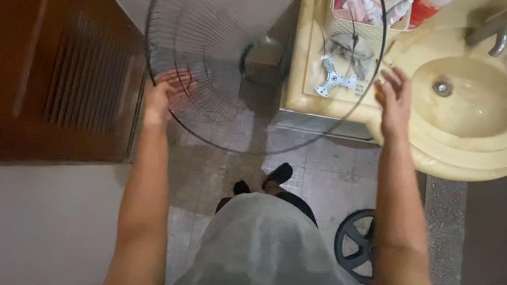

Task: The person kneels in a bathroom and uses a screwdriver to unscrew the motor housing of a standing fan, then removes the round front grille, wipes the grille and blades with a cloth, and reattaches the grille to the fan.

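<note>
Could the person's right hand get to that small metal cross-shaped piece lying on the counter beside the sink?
Probably yes. The right hand is just beside the cross-shaped piece, but the wire fan guard it is at lies between them, so it would have to let go first.

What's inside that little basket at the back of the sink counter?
The basket holds several tubes and bottles, mostly pink and white, standing upright. Their lower parts are hidden by its wall, and the wire fan guard crosses in front.
</note>
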### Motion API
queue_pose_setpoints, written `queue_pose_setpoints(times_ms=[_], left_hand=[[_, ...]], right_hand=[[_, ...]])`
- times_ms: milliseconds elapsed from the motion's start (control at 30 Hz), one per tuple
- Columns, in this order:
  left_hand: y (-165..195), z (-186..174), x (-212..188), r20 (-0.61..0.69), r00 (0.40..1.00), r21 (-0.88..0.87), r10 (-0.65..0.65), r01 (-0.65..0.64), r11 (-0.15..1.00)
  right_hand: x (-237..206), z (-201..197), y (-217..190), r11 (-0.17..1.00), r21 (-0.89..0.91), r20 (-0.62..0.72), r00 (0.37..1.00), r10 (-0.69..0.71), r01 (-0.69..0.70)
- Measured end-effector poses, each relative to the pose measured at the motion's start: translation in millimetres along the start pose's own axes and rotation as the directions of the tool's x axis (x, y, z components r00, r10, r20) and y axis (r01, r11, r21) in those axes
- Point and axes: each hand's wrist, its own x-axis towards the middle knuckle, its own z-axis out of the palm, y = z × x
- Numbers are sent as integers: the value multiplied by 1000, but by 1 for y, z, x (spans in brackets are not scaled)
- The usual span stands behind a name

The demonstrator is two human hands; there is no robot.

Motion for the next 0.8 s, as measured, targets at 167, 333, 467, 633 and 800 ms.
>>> queue_pose_setpoints(times_ms=[167, 333, 467, 633, 800], left_hand=[[20, 21, 8, 269, 961, 331, -66, -28, 943], [7, 54, 13, 293, 950, 542, -106, -74, 837], [6, 47, 16, 300, 936, 622, 185, -339, 706], [-19, 11, 26, 186, 947, 756, 260, -307, 578], [-54, 8, 15, 122, 992, 545, -18, -52, 837]], right_hand=[[20, -5, -47, 978, -178, 328, 944, -46, 109], [8, 18, -54, 992, -119, 476, 873, 101, -50], [-7, 20, -43, 997, -37, 376, 923, 77, -68], [-15, -2, -28, 987, 125, 145, 986, 79, -98], [-20, -13, -2, 925, 368, -55, 991, 120, -92]])
